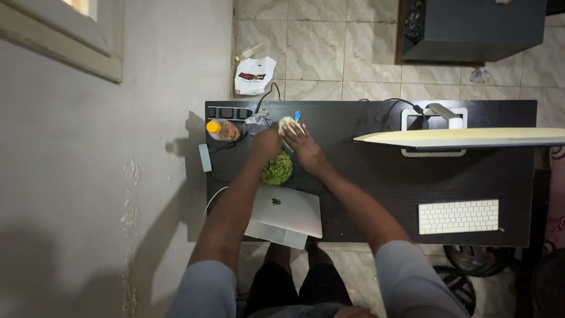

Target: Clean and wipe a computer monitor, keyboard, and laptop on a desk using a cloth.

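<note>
Fingers of the right hand point(303, 150) spread flat over a pale cloth point(288, 125) on the dark table point(376, 176); left hand point(266, 144) beside it, fingers unclear. Wiping looks underway; most surface remains.

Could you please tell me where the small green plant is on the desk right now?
In the head view, the green plant sits at the left part of the dark desk, just beyond the closed laptop, below the left hand.

Both arms stretch forward, left hand point(266, 143) and right hand point(304, 149) close together, fingers curled.
</note>
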